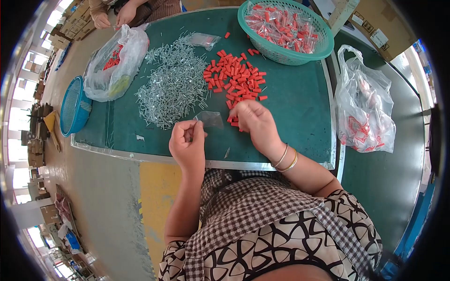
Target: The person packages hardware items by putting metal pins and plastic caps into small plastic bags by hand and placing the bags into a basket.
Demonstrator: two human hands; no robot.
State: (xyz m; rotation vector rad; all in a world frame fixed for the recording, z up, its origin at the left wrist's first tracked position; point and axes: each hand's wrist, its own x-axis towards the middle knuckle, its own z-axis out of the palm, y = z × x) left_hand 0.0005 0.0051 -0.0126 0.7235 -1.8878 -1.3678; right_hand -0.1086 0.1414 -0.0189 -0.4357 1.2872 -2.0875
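Note:
My left hand (188, 140) pinches the edge of a small clear plastic bag (211, 119) between thumb and fingers. The bag stretches to the right, just above the table's near part. My right hand (255, 122) is at the near end of a pile of red tapered plastic caps (234, 75). Its fingers are curled together; whatever they grip, if anything, is hidden. Several red caps lie right beneath and beside those fingers. Left of the caps spreads a large heap of small silvery screws (171, 86).
A green basket (288, 57) of filled bags stands at the far right. A filled clear packet (203, 40) lies behind the screws. At left are a white plastic bag (136, 44) and blue basket (75, 107). Another person's hands (115, 18) are at the far left.

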